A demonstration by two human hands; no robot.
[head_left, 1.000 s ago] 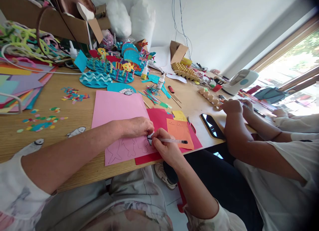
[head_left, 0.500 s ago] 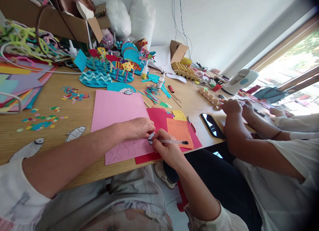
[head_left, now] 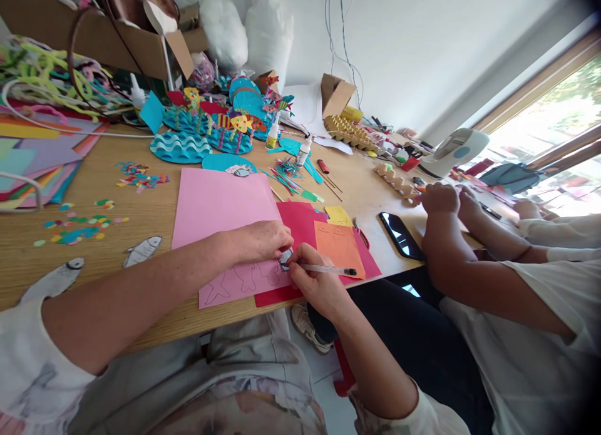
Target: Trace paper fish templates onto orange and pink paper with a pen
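My right hand (head_left: 312,275) pinches a clear pen with a black cap end (head_left: 328,269), its tip down by a small white paper cutout (head_left: 285,258) at the right edge of the pink sheet (head_left: 225,203). With curled, closed fingers, my left hand (head_left: 265,240) presses that cutout against the pink paper; the fingers cover much of it. Fish-like outlines drawn in dark line run along the sheet's lower part. Under the pink lies red paper (head_left: 300,219), with an orange piece (head_left: 339,247) and a yellow piece (head_left: 338,216) on top.
Paper fish (head_left: 143,251) and confetti (head_left: 79,228) lie to the left. Blue wave crafts (head_left: 181,148), glue bottles (head_left: 303,152) and skewers stand behind. A phone (head_left: 400,235) and scissors (head_left: 361,233) are at right, beside another person's hands (head_left: 441,200). A sewing machine (head_left: 453,153) stands farther back.
My right hand and the pen have shifted very slightly to the right. My left hand stays on the cutout, and the papers look the same.
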